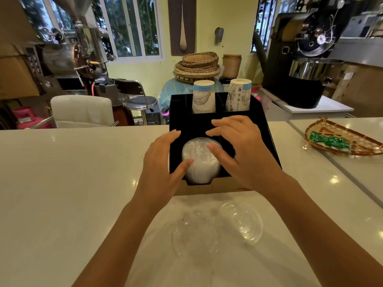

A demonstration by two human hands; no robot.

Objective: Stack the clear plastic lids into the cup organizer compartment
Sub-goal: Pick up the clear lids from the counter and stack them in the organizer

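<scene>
A black cup organizer (267, 129) stands on the white counter. Its front left compartment holds a stack of clear plastic lids (200, 162). My left hand (163, 162) rests against the stack's left side, thumb on its front. From the right, my right hand (240, 148) touches the top lid with its thumb, fingers spread above the compartment. Neither hand grips a lid. Two loose clear lids lie on the counter near me, one (242, 222) at the right, one (194, 237) at the left. Two stacks of paper cups (204, 96) fill the back compartments.
A woven tray (344, 139) with green packets lies at the right on the adjoining counter. Behind the counter are a white chair (83, 109), a stool, stacked baskets and roasting machines. Bare counter spreads to the left of the organizer.
</scene>
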